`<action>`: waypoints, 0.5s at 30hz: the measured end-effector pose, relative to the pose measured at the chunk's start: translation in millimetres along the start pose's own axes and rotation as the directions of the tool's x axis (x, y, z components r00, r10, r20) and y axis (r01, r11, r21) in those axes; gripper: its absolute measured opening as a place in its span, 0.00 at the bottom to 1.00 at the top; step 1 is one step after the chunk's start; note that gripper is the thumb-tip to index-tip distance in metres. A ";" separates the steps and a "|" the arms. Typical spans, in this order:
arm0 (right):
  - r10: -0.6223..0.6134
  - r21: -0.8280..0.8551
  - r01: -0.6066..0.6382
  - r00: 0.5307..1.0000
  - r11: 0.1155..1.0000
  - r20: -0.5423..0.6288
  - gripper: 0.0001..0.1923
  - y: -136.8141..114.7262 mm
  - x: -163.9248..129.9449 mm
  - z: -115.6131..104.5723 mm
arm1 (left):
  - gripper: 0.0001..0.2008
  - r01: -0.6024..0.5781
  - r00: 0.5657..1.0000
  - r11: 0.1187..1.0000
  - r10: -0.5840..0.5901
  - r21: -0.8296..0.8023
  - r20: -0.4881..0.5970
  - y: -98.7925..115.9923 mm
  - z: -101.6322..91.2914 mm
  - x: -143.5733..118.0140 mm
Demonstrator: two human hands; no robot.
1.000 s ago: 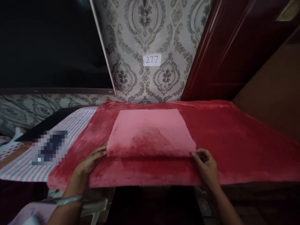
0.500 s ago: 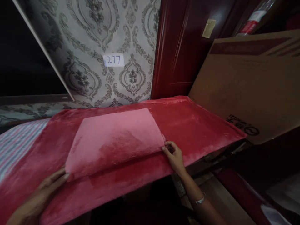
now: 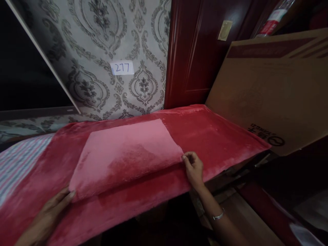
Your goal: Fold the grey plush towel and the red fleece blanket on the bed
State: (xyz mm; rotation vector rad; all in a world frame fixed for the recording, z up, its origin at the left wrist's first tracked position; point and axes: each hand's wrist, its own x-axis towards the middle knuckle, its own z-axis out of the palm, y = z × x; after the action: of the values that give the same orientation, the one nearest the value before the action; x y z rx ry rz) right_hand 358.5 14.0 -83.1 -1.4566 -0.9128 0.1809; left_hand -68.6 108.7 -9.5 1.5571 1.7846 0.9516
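Note:
A pink, plush folded cloth (image 3: 123, 150) lies on a red plush cover (image 3: 210, 136) spread over a table. My left hand (image 3: 56, 203) pinches the cloth's near left corner between thumb and fingers. At the near right corner, my right hand (image 3: 193, 167) has its fingertips closed on the cloth's edge. The near edge between both hands looks slightly raised, with a dark shadow line below it. A silver bracelet (image 3: 218, 215) circles my right wrist.
A large cardboard box (image 3: 271, 89) leans at the right, with a plastic bottle (image 3: 271, 24) behind it. Striped fabric (image 3: 23, 160) shows at the left, below a dark screen (image 3: 28, 68). A paper marked 277 (image 3: 122, 67) is on the patterned wall.
My right hand has shifted slightly right, and the cloth's right corner with it. The left hand stays at its corner, a little further left. The view has tilted slightly.

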 end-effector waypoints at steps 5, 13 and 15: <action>0.037 0.069 -0.043 0.995 0.997 0.090 0.11 12.4 -1.2 1.5 | 0.21 0.066 0.997 0.995 -0.063 -0.069 0.053 0.1 -0.9 1.0; 0.112 0.145 -0.131 0.984 0.981 0.136 0.16 7.6 -2.6 1.7 | 0.24 0.214 0.975 0.971 -0.206 -0.109 0.081 -5.5 -0.5 1.0; 0.129 0.106 -0.148 0.978 0.983 0.165 0.18 7.3 -2.6 1.7 | 0.27 0.204 0.973 0.974 -0.190 -0.102 0.131 -2.3 -2.0 -2.6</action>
State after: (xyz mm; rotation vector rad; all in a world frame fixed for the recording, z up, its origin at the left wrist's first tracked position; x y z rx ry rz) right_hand 358.6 14.9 -90.9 -1.4103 -0.9115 0.4518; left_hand -71.2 105.7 -10.3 1.3103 1.7311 0.8309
